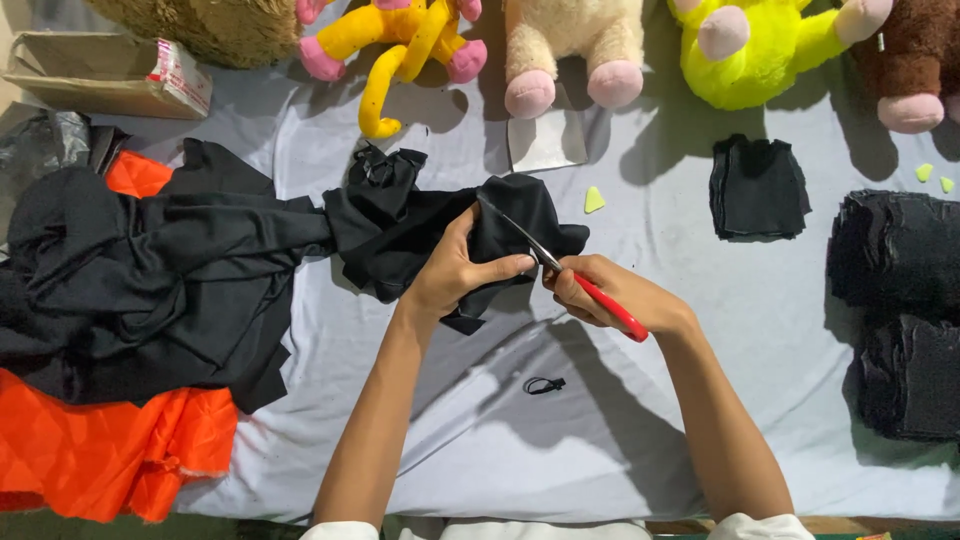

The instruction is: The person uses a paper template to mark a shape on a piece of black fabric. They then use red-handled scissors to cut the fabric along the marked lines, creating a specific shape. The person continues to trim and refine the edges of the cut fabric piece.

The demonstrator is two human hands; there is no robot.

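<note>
gripping black cloth (400, 225), the left hand (455, 275) bunches it; right hand (610, 292) clasps red-handled scissors (570, 270), blades on the cloth above the worktop (520, 440).

- My left hand (455, 272) grips the fabric (420, 225) at the middle of the sheet-covered table (560, 420); my right hand (610, 295), just beside it, holds the scissors (560, 265) with the blades on the fabric.
- The fabric trails left into a heap (140, 280) lying on another cloth (110, 450).
- A row of plush toys (570, 50) lies behind.
- Stacks of cut pieces (900, 300) sit at right.
- A small scrap (544, 385) lies before my hands.
</note>
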